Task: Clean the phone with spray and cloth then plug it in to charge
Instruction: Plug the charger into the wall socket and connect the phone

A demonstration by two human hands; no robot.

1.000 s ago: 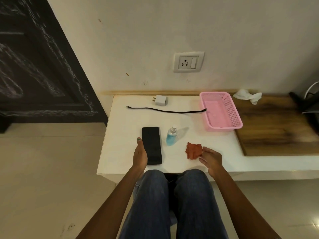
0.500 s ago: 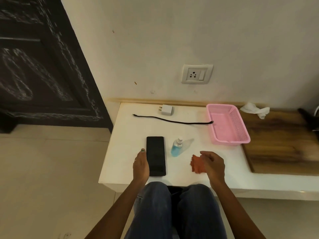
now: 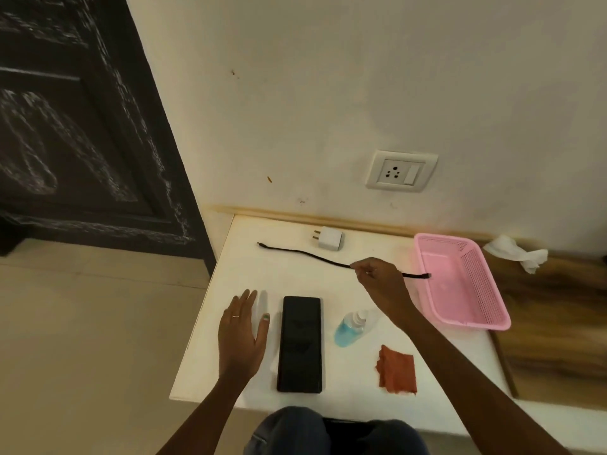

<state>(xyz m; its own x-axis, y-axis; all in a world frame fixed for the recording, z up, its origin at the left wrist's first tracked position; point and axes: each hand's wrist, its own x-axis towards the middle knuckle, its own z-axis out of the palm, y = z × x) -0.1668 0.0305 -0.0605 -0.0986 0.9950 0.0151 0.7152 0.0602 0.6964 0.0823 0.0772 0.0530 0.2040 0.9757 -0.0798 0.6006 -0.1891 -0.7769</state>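
A black phone (image 3: 299, 343) lies screen up on the white table (image 3: 230, 290). My left hand (image 3: 242, 336) rests flat beside it on the left, fingers straight. My right hand (image 3: 377, 279) pinches the black charging cable (image 3: 302, 254) near its right end. To the right of the phone stands a small spray bottle (image 3: 349, 328) of blue liquid. An orange-red cloth (image 3: 397, 371) lies near the table's front edge. A white charger plug (image 3: 330, 238) sits at the back, below the wall socket (image 3: 400, 171).
A pink plastic basket (image 3: 489, 290) stands on the right of the table, next to a wooden board (image 3: 558, 323) with a crumpled white tissue (image 3: 517, 252). A dark door (image 3: 65, 126) is on the left. My knees (image 3: 328, 431) are at the front edge.
My right hand has left the cloth and reached back to take hold of the cable. My left hand has slid off the phone's edge and lies flat beside it.
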